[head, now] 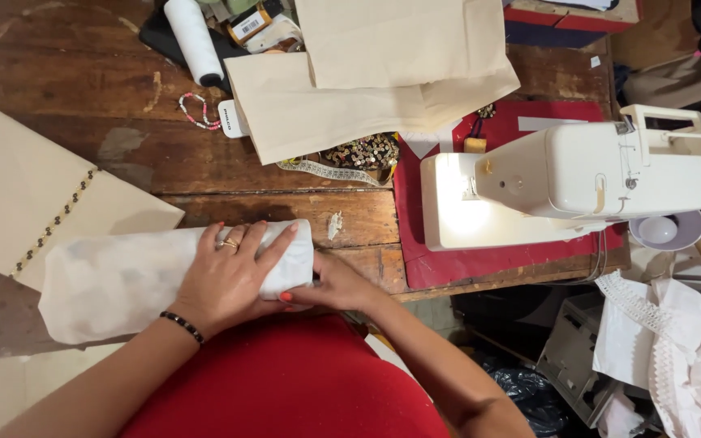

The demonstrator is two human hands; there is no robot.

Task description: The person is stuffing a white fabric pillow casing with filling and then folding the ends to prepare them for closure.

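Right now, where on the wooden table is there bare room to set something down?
Bare wood lies left of the white thread cone, above the beige cloth. A smaller strip sits between white fabric and sewing machine. The top centre is crowded with beige panels.

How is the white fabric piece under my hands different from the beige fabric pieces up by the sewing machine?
The white fabric piece is white and soft-looking, pressed flat by the left hand while the right hand grips its end. The beige fabric pieces are tan, crisper, stacked overlapping, and untouched. The white one lies at the near table edge; the beige ones lie farther back. Both rest on the wooden table.
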